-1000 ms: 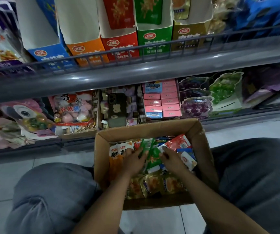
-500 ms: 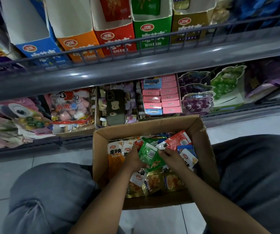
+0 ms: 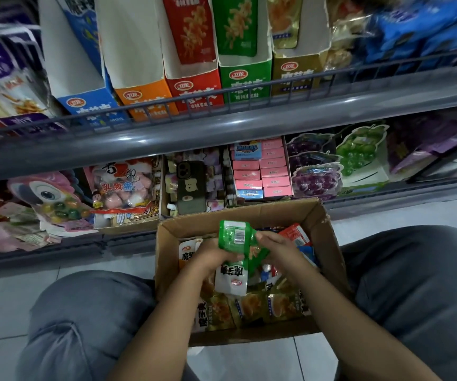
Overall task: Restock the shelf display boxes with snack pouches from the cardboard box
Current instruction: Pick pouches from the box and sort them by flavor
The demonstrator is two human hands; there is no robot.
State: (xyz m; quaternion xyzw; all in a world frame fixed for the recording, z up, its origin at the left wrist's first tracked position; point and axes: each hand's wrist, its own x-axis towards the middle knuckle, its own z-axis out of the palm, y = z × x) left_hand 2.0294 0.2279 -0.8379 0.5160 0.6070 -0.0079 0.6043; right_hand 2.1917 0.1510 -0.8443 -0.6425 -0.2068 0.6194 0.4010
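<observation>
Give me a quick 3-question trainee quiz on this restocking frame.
1. True or false: both hands hold green pouches above the cardboard box.
2. Which display box holds no visible pouch? A) orange B) red C) green
3. What dark item lies on the lower shelf behind the box?

Key: 1 true: left hand, right hand. 2 A, the orange display box. 3 a phone.

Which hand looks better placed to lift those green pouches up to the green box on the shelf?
Probably the right hand: it grips the green pouches and sits more nearly under the green display box. The left hand also holds a white pouch.
</observation>
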